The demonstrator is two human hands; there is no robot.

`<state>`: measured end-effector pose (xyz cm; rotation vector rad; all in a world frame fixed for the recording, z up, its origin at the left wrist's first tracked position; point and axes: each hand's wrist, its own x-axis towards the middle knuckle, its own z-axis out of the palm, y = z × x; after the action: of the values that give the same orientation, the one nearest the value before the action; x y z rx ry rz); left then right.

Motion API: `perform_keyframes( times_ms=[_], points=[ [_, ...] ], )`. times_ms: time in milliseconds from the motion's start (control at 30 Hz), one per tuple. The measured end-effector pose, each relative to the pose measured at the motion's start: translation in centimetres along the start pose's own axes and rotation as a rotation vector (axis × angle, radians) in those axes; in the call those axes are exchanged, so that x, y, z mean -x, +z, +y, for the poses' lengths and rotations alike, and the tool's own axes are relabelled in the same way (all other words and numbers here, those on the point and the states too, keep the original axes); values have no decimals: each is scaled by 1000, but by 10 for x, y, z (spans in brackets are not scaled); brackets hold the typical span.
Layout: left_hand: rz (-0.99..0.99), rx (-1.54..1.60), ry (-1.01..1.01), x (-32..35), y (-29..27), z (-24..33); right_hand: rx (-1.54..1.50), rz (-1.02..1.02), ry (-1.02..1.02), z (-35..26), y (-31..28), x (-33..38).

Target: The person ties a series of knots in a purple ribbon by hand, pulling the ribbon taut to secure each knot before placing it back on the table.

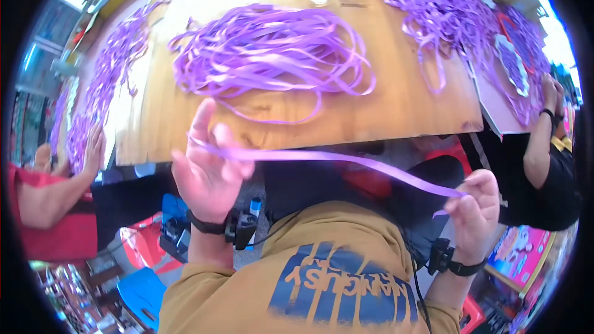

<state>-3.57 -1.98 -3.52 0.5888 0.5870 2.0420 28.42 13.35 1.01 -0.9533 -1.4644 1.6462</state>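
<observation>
A narrow purple ribbon (346, 159) runs between my two hands in front of the table edge, sagging slightly toward the right. My left hand (209, 176) is palm up with its index finger raised. The ribbon crosses its partly curled, blurred fingers and is held among them. My right hand (476, 211) pinches the ribbon between thumb and fingers, and a short tail hangs out below the pinch. Beyond my hands, a loose looped heap of purple ribbon (266, 52) lies on the wooden table (396, 108). A single loop of it reaches toward the near edge.
More purple ribbon piles lie at the far right (433, 9) and along the left (114, 62). A person in red (52, 210) works at the left; another in black (544, 167) at the right. A blue stool (141, 294) and a red stool (145, 244) stand below left.
</observation>
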Motion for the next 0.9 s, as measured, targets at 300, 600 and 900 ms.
perform_keyframes(
  times_ms=[300,600,900],
  points=[
    [-487,-1153,368,-4,43,-12,-257,-271,203,-15,72,-20],
    [-576,-1006,-81,12,73,-67,-326,-487,230,7,68,-32],
    [-481,-888,123,0,69,-98,-499,-510,320,24,49,-33]
  ],
)
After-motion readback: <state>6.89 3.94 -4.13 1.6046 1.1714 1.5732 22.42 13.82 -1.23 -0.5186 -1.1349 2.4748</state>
